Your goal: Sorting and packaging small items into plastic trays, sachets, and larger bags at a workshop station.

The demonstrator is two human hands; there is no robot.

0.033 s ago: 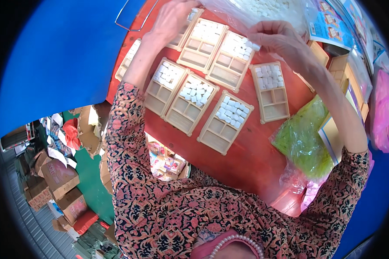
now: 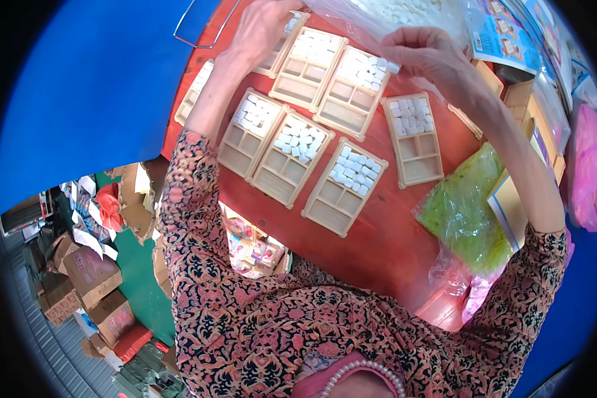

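Fingertips of the right hand [image 2: 426,54] pinched together on one small white block [image 2: 393,67], held just above the far right corner of a tan compartment tray [image 2: 351,93] whose top section is already full of white blocks. Left hand [image 2: 264,26] curled down over the far end of another tray [image 2: 280,48] near the table's far edge; whether those fingers grip anything, cannot tell. A clear bag of white blocks [image 2: 395,13] lies just beyond the right hand. More trays fan out across the red table [image 2: 385,245], nearly edge to edge, with thin gaps only. A green bag [image 2: 461,212] crowds the right side. Bare red surface opens up only on the near side, below the trays.
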